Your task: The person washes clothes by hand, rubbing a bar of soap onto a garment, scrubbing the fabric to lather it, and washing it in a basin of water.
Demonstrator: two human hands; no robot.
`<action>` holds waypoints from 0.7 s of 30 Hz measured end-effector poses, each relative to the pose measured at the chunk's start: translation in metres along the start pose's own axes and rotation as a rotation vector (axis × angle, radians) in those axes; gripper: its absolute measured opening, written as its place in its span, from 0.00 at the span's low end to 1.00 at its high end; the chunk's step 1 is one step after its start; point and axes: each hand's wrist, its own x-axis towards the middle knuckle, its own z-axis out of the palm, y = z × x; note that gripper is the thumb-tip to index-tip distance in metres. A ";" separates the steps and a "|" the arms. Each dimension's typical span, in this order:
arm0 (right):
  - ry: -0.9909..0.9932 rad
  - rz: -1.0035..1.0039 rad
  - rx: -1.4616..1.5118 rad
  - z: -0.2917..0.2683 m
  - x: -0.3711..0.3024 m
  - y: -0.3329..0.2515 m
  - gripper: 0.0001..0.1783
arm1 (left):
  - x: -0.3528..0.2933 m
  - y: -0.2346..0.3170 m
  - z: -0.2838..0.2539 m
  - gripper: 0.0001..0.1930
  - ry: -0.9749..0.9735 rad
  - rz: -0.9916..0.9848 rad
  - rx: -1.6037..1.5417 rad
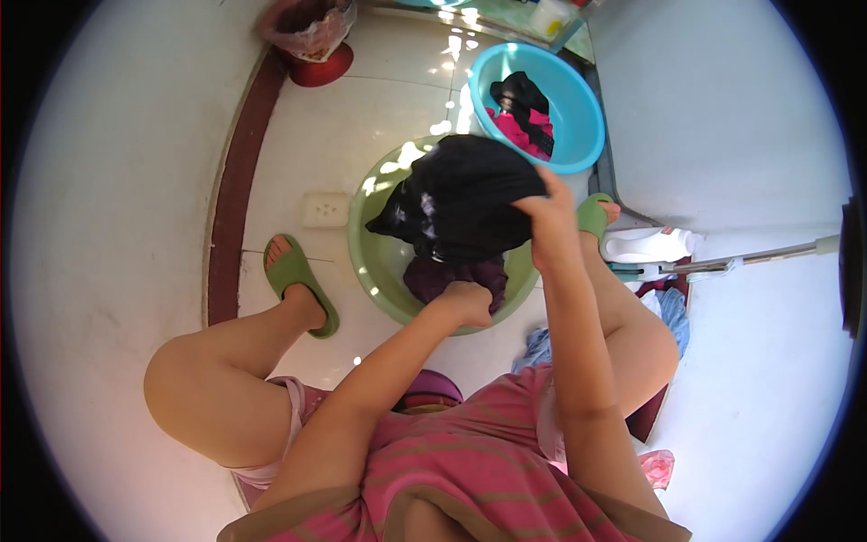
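Observation:
A large black garment (470, 194) hangs bunched over the light green basin (358, 262), covering much of its inside. My right hand (553, 221) grips the garment's right edge, with thumb and fingers closed on the fabric. Lower in the same basin lies a dark maroon cloth (442, 275). My left hand (467, 303) is closed in a fist against that cloth at the near side of the basin; part of the fabric shows beside the fingers. Behind to the right, a blue basin (591, 117) holds black and bright pink clothes (524, 126).
A red bin with a plastic bag (312, 45) stands at the far left. A white outlet plate (325, 210) lies left of the green basin. On the right are a white bottle (643, 245), a metal pole (750, 259) and blue clothes (673, 316). My slippered feet flank the basin.

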 end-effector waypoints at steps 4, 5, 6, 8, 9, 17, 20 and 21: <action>-0.284 0.230 -1.119 -0.035 0.026 0.093 0.28 | -0.019 -0.010 -0.062 0.18 0.251 -0.606 0.012; -0.257 0.235 -1.250 -0.035 0.028 0.118 0.32 | -0.022 -0.026 -0.065 0.16 0.515 -0.649 0.065; -0.242 0.246 -1.245 -0.038 0.030 0.137 0.32 | -0.022 -0.037 -0.076 0.16 0.566 -0.653 -0.042; -0.034 -0.161 -1.157 -0.031 0.035 0.168 0.41 | -0.003 -0.060 -0.076 0.21 0.843 -0.596 0.111; -0.052 -0.163 -1.193 -0.023 0.035 0.176 0.44 | 0.005 -0.071 -0.073 0.23 0.981 -0.508 0.240; -0.043 -0.335 -1.499 -0.004 0.047 0.242 0.34 | 0.066 -0.134 -0.015 0.27 0.872 -0.482 0.228; -0.105 -0.341 -1.417 -0.005 0.072 0.255 0.32 | 0.079 -0.147 -0.024 0.23 0.780 -0.572 0.142; -0.116 -0.326 -1.412 -0.005 0.085 0.260 0.32 | 0.086 -0.157 -0.024 0.23 0.765 -0.582 0.140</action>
